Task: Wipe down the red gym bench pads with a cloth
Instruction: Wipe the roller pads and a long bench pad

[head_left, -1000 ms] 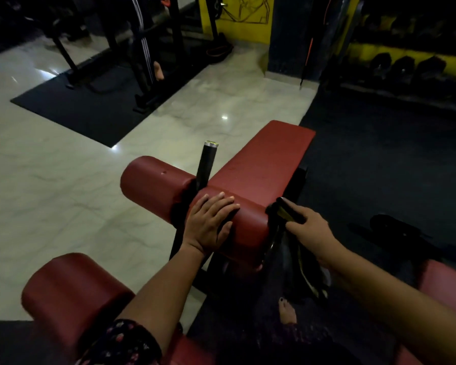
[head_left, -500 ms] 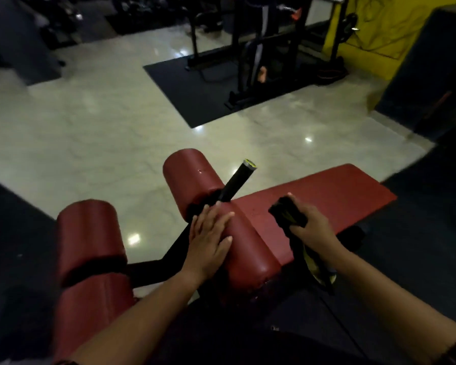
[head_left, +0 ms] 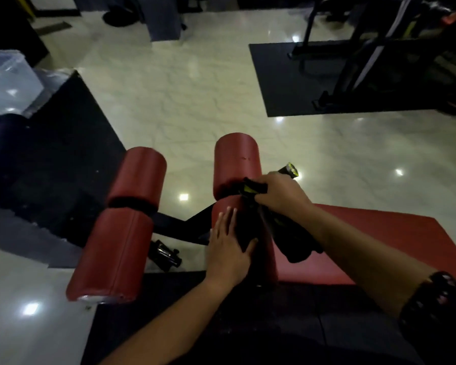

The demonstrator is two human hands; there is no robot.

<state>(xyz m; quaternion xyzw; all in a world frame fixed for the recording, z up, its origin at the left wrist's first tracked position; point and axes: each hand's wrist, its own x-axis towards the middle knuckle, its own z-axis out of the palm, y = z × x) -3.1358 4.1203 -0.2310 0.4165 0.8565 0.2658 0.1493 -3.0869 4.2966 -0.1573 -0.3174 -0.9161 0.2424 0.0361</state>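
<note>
Bench pads: all dull red vinyl with a slight sheen, dim in the low light.
Flat pad (head_left: 379, 241): a broad slab at 4 o'clock from the frame's middle, running out to the right edge.
Far roller (head_left: 236, 164): an upright-looking cylinder at the middle of the frame, with a small mark on its skin near the top.
Near roller (head_left: 270, 262): in line with the far one, toward 6 o'clock, just beside the flat pad's end and mostly covered by hand and cloth.
Left roller pair (head_left: 127, 219): two more cylinders end to end at 8 o'clock, with a dark gap between them and a seam along the nearer one.
Cloth (head_left: 295, 243): black with a yellow-green strip. It is bunched at the gap between the far and near rollers, and its tail trails toward 5 o'clock across the near roller to the flat pad's edge.
Right hand (head_left: 279, 193): fingers curled tight round the bunched top of the cloth, at 3 o'clock from the far roller's base.
Left hand (head_left: 228, 248): flat on the near roller, fingers straight and close together, pointing to 12 o'clock, thumb touching the cloth.
Post (head_left: 290, 170): black with a yellow cap, showing just past the right hand's knuckles.
Floor (head_left: 195, 101): pale glossy marble with light spots.
Mat (head_left: 313, 83): dark, at 1 o'clock, under gym machines.
Container (head_left: 8, 80): clear plastic, at 10 o'clock.
</note>
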